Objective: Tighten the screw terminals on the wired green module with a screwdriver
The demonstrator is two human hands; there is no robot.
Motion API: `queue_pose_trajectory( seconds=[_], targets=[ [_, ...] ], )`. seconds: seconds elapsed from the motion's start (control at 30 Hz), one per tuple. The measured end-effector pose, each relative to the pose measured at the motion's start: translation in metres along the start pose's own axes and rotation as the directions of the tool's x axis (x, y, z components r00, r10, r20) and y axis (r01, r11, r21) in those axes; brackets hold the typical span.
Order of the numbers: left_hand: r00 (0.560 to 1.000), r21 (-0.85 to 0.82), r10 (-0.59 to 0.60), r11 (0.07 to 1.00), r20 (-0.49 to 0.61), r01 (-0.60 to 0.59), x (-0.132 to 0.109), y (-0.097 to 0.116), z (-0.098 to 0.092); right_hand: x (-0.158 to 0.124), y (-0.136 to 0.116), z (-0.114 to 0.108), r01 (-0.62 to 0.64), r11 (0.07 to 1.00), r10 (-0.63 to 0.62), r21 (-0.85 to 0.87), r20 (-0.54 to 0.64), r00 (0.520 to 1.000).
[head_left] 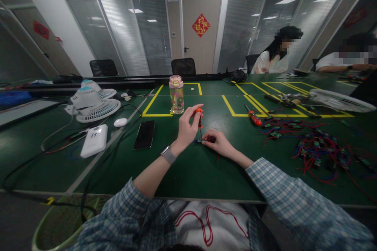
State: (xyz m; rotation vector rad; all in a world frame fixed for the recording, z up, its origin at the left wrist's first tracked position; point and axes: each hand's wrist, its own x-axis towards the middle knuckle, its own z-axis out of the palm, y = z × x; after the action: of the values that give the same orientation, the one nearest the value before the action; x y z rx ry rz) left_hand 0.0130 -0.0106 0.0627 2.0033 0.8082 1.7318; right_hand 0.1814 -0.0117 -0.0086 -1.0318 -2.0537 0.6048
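Observation:
My left hand [188, 127] is closed round the orange and black handle of a screwdriver [200, 118], which stands upright with its shaft pointing down. The tip meets a small circuit board [199, 140] lying on the green table. With fingers pinched, my right hand [217, 143] holds that board by its right side. A red wire shows just below the right hand. The exact spot under the tip is too small to make out.
A pink-lidded bottle [176, 96] stands behind my left hand; a black phone [144, 135] lies to the left. Further left are a white power bank [94, 141] and fans [96, 106]. On the right lie a red screwdriver [254, 118] and many wired boards [321, 147]. Two people sit opposite.

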Motion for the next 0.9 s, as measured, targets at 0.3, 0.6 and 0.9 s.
queue_pose_trajectory(
  seconds=[0.3, 0.6, 0.9],
  targets=[
    [0.998, 0.104, 0.061, 0.993, -0.021, -0.059, 0.0010, 0.0013, -0.0016, 0.0001, -0.0009, -0.0003, -0.016, 1.000, 0.016, 0.012, 0.000, 1.000],
    [0.994, 0.138, 0.087, 0.987, -0.066, -0.077, 0.0015, 0.0035, -0.0030, 0.0002, -0.0005, -0.0007, -0.009, 1.000, 0.009, -0.002, 0.003, 1.000],
    [0.991, 0.124, 0.126, 0.985, -0.053, -0.118, 0.0013, 0.0014, -0.0021, 0.0002, 0.0009, 0.0000, -0.003, 1.000, 0.003, -0.002, 0.001, 1.000]
  ],
)
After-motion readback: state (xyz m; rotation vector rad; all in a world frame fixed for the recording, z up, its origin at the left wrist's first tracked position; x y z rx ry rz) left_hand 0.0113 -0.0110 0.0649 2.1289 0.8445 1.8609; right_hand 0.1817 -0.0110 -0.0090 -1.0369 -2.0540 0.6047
